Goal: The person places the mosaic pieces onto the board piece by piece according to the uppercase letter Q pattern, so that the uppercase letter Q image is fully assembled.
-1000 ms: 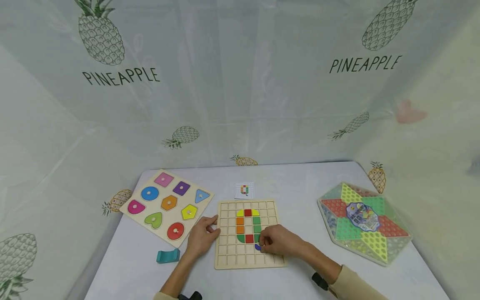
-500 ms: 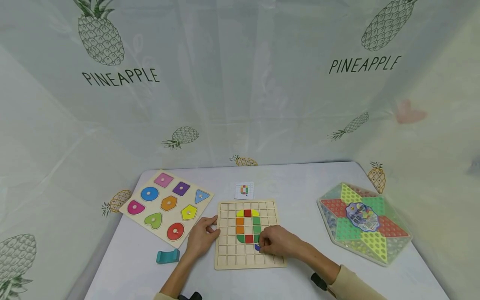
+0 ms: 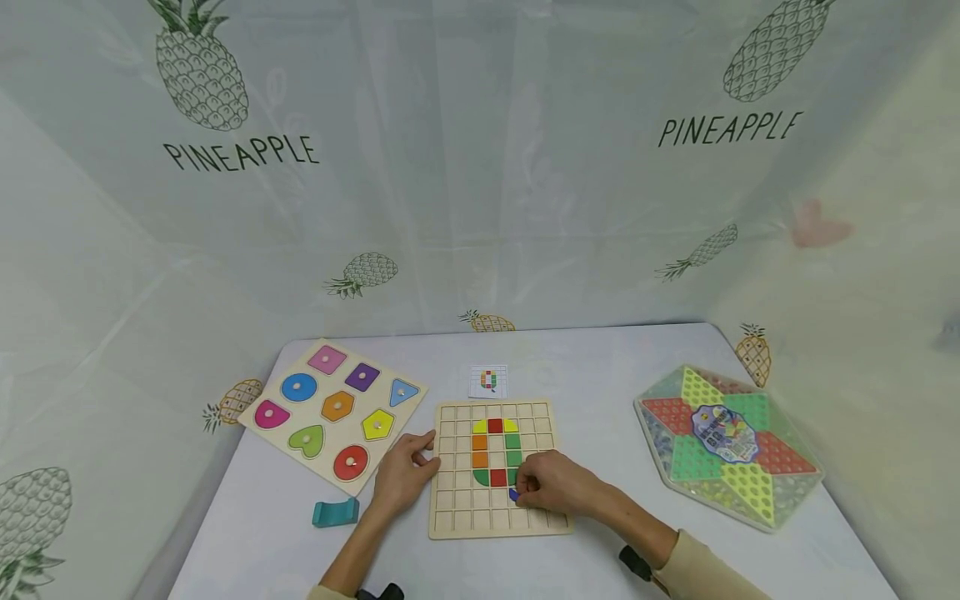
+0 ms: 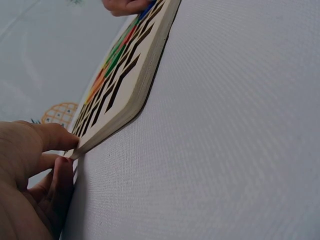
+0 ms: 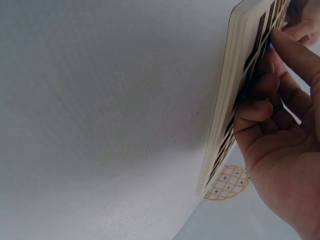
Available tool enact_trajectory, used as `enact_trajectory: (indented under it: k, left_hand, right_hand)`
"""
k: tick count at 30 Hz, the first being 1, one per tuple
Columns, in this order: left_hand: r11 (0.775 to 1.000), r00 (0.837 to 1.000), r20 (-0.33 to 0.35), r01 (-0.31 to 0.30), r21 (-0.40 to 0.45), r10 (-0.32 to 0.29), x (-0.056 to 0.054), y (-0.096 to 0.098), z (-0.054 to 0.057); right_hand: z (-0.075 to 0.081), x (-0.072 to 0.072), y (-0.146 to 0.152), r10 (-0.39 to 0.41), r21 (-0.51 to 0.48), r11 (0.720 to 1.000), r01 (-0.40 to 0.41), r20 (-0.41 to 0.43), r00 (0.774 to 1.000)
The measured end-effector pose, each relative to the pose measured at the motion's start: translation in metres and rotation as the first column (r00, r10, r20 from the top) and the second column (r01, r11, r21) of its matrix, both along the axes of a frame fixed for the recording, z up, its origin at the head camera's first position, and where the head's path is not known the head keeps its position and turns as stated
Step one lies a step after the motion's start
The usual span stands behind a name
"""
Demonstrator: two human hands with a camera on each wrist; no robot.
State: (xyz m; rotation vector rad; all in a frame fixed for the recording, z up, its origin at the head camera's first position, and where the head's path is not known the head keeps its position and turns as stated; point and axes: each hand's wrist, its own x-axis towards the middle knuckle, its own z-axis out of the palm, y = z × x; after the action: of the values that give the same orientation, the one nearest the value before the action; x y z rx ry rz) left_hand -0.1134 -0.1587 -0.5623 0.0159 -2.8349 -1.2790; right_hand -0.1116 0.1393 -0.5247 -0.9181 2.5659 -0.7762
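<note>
A wooden grid board (image 3: 457, 522) lies flat, with yellow, red, orange and green pieces set in its cells. My left hand (image 3: 405, 473) is at the board's left edge; in the left wrist view its thumb and finger (image 4: 57, 137) pinch that edge. Over the board's right half, my right hand (image 3: 558, 483) pinches a small blue piece (image 3: 513, 495) just below the green pieces. Most of the blue piece is hidden by the fingers in the right wrist view. A pattern card (image 3: 489, 382) with a similar coloured figure lies behind the board.
To the left lies a shape puzzle board (image 3: 341, 443) with knobbed pieces. In front of it sits a teal curved block (image 3: 335, 512). A hexagonal game box (image 3: 723, 448) with coloured triangles is on the right of the white table (image 3: 600, 375).
My right hand has shifted very slightly left, and the blue piece with it. My left hand stays at the board's edge.
</note>
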Motion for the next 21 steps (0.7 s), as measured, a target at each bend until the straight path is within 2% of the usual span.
enact_trajectory:
  k: [21]
  left_hand:
    - [1.0, 1.0, 0.026, 0.0, 0.01, 0.0, -0.0007, -0.0002, 0.0008]
  right_hand:
    - [-0.0016, -0.0015, -0.0004, -0.016, 0.017, 1.0, 0.016, 0.026, 1.0]
